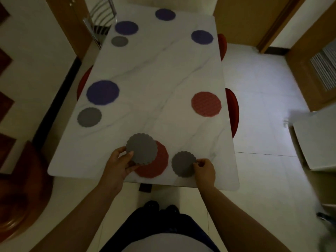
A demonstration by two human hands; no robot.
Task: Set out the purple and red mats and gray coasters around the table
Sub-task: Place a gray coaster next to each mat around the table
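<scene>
Left hand (119, 167) grips gray coaster (142, 148) over red mat (158, 167); right hand (205, 170) pinches second coaster (182, 164).

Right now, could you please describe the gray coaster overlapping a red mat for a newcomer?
At the near edge of the white marble table lies a red mat. The left hand holds the gray coaster over its left part. Unlike the neighbouring coaster on bare table, it covers a mat.

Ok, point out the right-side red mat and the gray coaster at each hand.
right-side red mat (206, 104), head view, centre of its face.
left-hand gray coaster (142, 148), head view, centre of its top.
right-hand gray coaster (183, 164), head view, centre of its top.
</scene>
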